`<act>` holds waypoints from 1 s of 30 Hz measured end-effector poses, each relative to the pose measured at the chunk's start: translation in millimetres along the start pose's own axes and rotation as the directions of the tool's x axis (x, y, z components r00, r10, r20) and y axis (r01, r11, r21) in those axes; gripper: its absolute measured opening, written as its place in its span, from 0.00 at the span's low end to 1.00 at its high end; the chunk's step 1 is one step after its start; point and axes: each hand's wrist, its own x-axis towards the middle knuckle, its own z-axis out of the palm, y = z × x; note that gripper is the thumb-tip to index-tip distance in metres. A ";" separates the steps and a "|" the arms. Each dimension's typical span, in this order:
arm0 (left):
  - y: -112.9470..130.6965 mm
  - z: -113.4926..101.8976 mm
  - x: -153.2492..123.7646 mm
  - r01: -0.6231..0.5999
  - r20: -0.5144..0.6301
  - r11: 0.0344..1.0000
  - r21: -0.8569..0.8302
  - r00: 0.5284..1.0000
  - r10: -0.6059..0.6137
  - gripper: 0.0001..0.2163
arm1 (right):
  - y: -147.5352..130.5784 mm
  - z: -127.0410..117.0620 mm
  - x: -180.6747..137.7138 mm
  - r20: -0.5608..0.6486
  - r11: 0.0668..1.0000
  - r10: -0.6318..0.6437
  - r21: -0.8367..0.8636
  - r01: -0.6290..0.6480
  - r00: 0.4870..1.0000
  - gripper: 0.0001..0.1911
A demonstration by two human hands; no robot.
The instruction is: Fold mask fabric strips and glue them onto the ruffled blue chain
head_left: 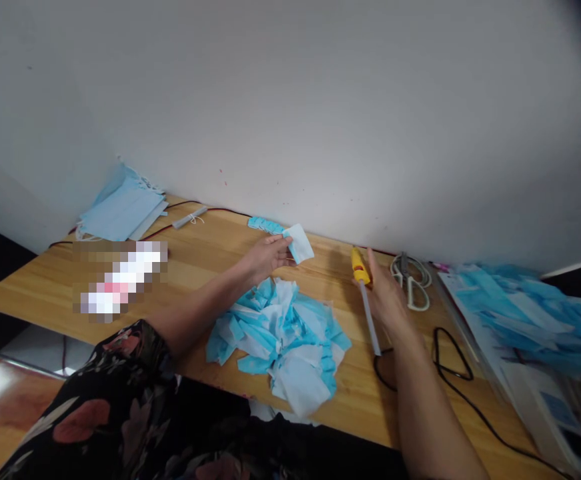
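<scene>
My left hand [269, 257] pinches a small white-and-blue piece of mask fabric [301, 245] above the wooden table. My right hand [383, 288] grips a yellow hot glue gun [359, 268], its nozzle toward the wall. A long translucent glue stick [371, 325] juts from the gun's rear toward me. Just behind the left hand, by the wall, lies a pleated blue strip [265, 225]. Between my forearms spreads a loose heap of blue and white fabric pieces [290, 333].
Stacked face masks [120, 212] and a tied bundle of glue sticks [190, 218] lie at the back left, near a pixelated object [125, 277]. Scissors [415, 295] rest right of my hand. A black cable [463, 373] and more blue fabric [525, 300] occupy the right side.
</scene>
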 end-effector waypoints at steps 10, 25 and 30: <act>4.3 7.8 -6.3 0.012 0.080 0.998 0.058 0.997 -0.017 0.14 | -1.8 -20.5 2.8 -0.063 0.976 -0.218 0.002 0.219 0.974 0.23; 1.2 18.3 -13.9 0.029 0.092 0.999 -0.042 0.995 -0.025 0.11 | -98.1 5.3 16.3 -0.195 0.768 -0.626 0.015 0.640 0.755 0.17; -1.0 18.6 -15.4 0.035 0.101 0.999 -0.007 0.994 -0.034 0.12 | -102.2 15.3 11.2 -0.272 0.796 -0.579 0.018 0.605 0.769 0.12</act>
